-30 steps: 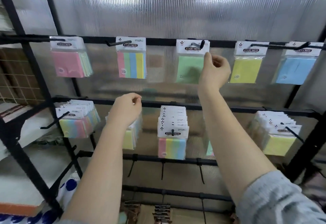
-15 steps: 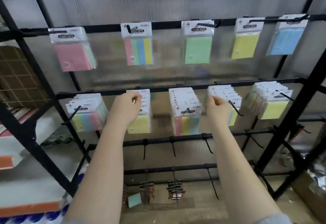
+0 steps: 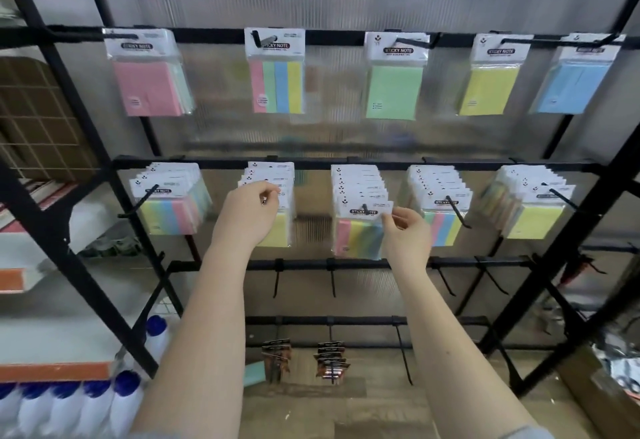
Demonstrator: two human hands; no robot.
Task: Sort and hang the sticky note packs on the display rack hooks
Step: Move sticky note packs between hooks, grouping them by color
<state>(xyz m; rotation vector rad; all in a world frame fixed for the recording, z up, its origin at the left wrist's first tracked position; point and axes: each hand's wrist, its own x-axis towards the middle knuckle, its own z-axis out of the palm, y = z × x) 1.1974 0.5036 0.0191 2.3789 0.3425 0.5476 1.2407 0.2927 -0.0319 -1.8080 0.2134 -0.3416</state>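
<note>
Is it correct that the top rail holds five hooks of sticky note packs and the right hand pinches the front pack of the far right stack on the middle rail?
Not quite. In the head view the right hand pinches the front pack of the centre stack, not the far right one. The top rail does carry five hooks of packs.

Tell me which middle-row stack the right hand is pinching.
The third stack from the left, striped pink, yellow and blue. The right hand pinches its front pack's lower right header corner; the left hand is on the second stack.

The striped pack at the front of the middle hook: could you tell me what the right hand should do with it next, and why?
Probably slide the striped pack forward off its hook: the right hand already pinches its header corner, and the hook tip pokes through the header hole.
</note>
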